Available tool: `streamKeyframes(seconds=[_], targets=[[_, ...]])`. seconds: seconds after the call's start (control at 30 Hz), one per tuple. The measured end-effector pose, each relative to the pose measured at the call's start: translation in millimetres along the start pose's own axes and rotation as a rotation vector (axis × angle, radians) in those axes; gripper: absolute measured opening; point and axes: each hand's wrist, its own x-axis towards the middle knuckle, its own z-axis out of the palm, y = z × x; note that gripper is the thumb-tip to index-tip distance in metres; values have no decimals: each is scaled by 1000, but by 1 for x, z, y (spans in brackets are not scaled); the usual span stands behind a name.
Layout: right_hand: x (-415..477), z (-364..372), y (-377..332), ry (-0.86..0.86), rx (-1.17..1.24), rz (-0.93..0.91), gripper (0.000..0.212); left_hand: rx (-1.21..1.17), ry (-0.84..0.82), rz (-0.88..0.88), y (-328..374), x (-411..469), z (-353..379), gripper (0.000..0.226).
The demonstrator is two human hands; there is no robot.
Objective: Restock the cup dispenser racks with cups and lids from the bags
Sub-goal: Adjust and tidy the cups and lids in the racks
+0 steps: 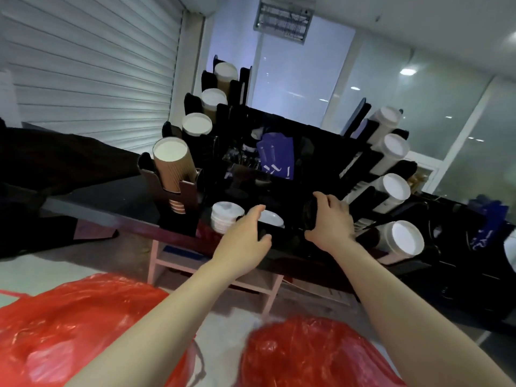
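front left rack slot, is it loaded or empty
Loaded: a brown ripple cup stack sits in the slot, open mouth up, nested ends showing below.

Left rack and right rack hem the middle gap; white lids crowd it.

1. Left rack stands on the surface, cups in it.
2. Right rack stands well apart, also holding cups.
3. Lids lie between the racks, nearer the left one.
4. Two bags lie in front of the surface, lower down.
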Motion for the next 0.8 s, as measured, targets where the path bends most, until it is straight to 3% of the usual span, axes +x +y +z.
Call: streamKeyframes(seconds=[0.13, 0.27, 0.53, 0.7, 0.8], targets=[[6, 9, -1, -123, -23, -2, 99, 267, -125, 43, -17, 24, 12, 64], [19, 16, 0, -180, 23, -83, 95, 566, -106, 108, -35, 36, 24, 67], [24, 32, 3, -291, 99, -64, 97, 529, 72, 198, -50, 33, 38, 65], [18, 36, 7, -385, 64, -87, 70, 506, 93, 229, -51, 35, 40, 64], [8, 41, 10, -376, 36, -150, 71, 486, 113, 245, -52, 33, 42, 64]])
